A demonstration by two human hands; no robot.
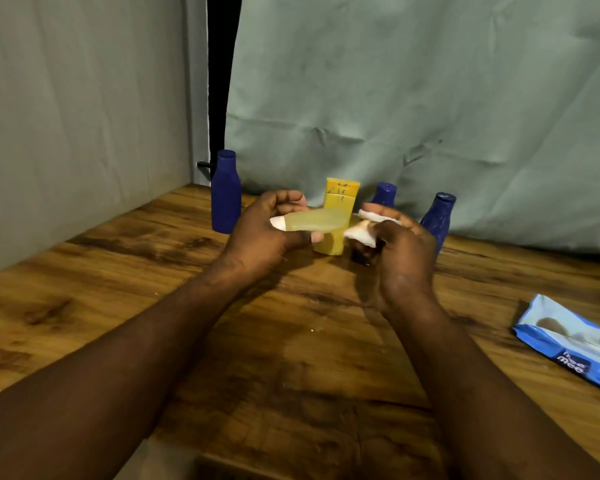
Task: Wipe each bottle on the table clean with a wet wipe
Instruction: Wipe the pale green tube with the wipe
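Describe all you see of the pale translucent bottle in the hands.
The bottle is translucent pale yellow plastic, with a white cap at its left end. It lies about level above the table. The left hand grips the cap end; the right hand holds a white wet wipe on the other end.

One head-worn wide camera looks forward and down, close over the wooden table [84, 306], facing the green curtain [430, 98].
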